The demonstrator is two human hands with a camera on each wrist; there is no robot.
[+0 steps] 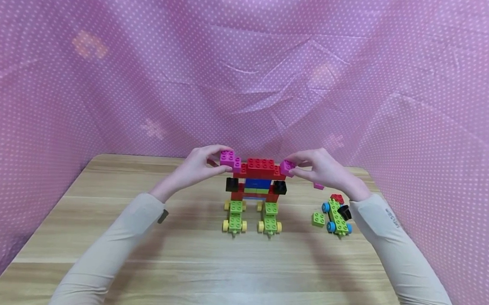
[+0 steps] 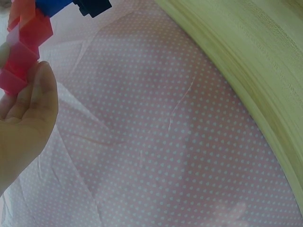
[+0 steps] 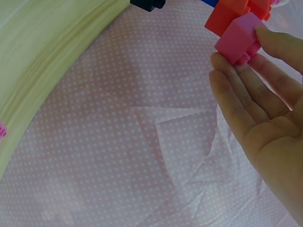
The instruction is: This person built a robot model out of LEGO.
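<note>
Item 1, nearest: wooden table [image 1: 205,261], two beige sleeves [image 1: 111,247] crossing its front edge.

Item 2: brick figure [image 1: 256,190], upright at mid-table on two green wheeled bases with yellow wheels [image 1: 235,221]. Above these, a red frame with blue and green bricks inside, a black brick at each side, and a red slab on top.

Item 3: loose parts to the right of the figure, apart from it: small green car with blue wheels [image 1: 337,218], single green brick [image 1: 318,219], red brick [image 1: 337,198], small pink piece [image 1: 319,186].

Item 4: left hand [image 1: 198,166], fingers curled round the left pink brick [image 1: 229,159] at the figure's upper left corner. The left wrist view shows fingertips against the pink stack [image 2: 21,56].

Item 5: right hand [image 1: 322,169], pinching the right pink brick [image 1: 287,167] at the upper right corner. In the right wrist view, thumb above and fingers [image 3: 236,94] below, only slightly apart, closed on the block [image 3: 239,38].

Handling note (judgement): both pink bricks sit high on a figure standing on wheels. Pressure is best applied straight down and evenly on both sides, studs lined up first, so the bases do not roll or the frame tip.

Item 6, farthest: pink dotted cloth [image 1: 249,70] enclosing back and sides.
</note>
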